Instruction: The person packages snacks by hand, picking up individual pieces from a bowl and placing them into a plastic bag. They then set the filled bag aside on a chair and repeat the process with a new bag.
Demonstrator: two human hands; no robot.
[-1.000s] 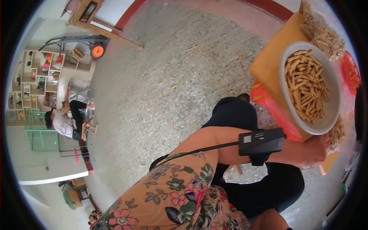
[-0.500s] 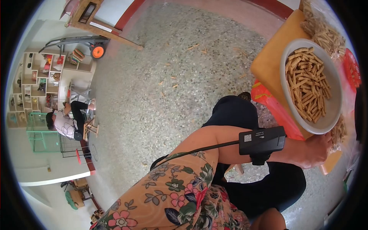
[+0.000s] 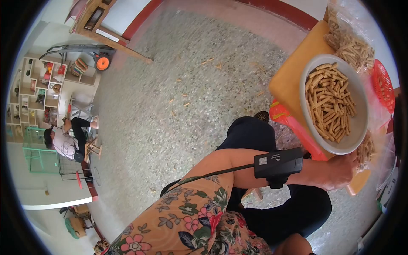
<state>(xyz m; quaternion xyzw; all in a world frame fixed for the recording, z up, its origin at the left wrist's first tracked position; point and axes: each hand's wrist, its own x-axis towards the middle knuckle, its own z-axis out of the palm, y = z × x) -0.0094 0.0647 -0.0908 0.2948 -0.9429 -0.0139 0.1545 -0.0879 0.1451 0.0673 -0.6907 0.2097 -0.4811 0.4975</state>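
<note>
My left hand point(image 3: 340, 172) reaches across my lap to the table's near side, just below the basin's rim. Its fingers are curled against a clear plastic bag point(image 3: 366, 152) with tan sticks inside, and seem to grip its edge; the fingertips are partly hidden. Close above the hand is a light grey basin point(image 3: 362, 131) of short, tan stick-shaped snacks point(image 3: 331, 104). A black device point(image 3: 278, 163) with a cable is strapped to my left forearm. Only a bit of my right arm point(image 3: 296, 245) shows at the bottom edge; my right hand is out of view.
The basin stands on a yellow-brown table point(image 3: 293, 72). Another bag of sticks point(image 3: 355, 53) and a red plastic basket point(image 3: 383, 85) lie beyond it. A red bag point(image 3: 297, 131) hangs at the table's side. Sticks are scattered on the speckled floor point(image 3: 178, 127). Another person point(image 3: 63, 142) sits far left.
The whole view has shifted slightly, so the basin and table appear further left and lower. My left hand stays at the bag beside the basin.
</note>
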